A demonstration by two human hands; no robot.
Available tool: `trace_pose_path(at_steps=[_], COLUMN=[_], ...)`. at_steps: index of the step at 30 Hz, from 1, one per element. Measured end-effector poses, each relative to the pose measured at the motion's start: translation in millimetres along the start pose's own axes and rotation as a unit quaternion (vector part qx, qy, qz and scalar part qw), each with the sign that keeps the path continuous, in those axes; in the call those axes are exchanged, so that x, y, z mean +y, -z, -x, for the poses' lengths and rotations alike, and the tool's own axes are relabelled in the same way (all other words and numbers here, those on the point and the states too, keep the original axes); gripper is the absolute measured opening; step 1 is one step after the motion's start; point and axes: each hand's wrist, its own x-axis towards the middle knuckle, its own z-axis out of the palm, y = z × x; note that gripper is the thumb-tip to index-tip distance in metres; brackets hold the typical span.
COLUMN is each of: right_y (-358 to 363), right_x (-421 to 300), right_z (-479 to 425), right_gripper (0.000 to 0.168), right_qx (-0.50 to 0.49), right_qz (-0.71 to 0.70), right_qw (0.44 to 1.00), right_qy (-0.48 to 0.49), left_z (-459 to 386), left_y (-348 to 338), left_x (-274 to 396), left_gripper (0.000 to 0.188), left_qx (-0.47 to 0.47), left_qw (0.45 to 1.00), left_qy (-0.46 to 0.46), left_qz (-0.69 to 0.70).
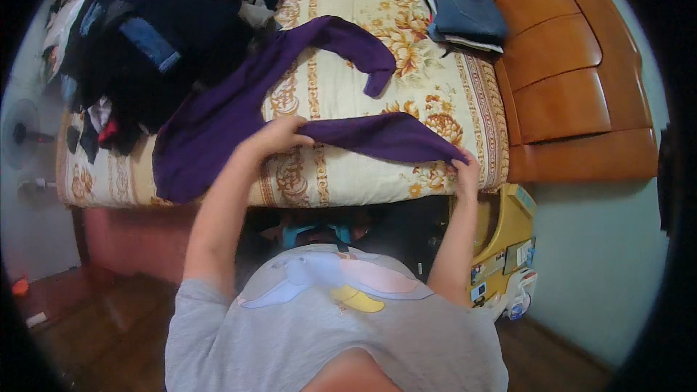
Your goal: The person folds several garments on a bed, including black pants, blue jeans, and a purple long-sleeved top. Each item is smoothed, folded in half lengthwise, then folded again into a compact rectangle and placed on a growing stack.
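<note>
A purple long-sleeved garment (218,120) lies spread on the bed with a flowered cover (348,174). Its far sleeve curves over the cover and bends back at the cuff. The near sleeve stretches to the right between my hands. At that sleeve's left end, my left hand (280,136) grips the cloth between thumb and fingers. My right hand (465,169) pinches the cuff end near the bed's front edge.
A heap of dark clothes (163,38) covers the bed's left part. Folded jeans (465,11) lie on a stack at the back right, beside the brown padded headboard (561,65). A yellow cabinet (509,218) stands at the front right, below the bed's top.
</note>
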Motion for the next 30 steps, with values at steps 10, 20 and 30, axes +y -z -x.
trace_pose_path(at_steps=[10,20,30], right_y=[20,6,28], right_x=[28,42,-62], right_z=[-63,-81,-32], right_gripper=[0.048,0.046,0.052], right_qx=[-0.056,-0.08,-0.145], right_qz=[0.448,0.442,-0.18], right_qw=[0.892,0.892,0.973], right_qy=[0.031,-0.045,0.01], left_z=[-33,-4,-1], left_y=[7,-130,-58], left_x=[-35,-14,1], left_gripper=[0.034,0.057,0.027], left_qx=[0.421,0.351,0.446], left_qw=[0.867,0.915,0.853], left_qy=[-0.007,-0.064,-0.215], left_qz=[-0.265,-0.188,-0.163])
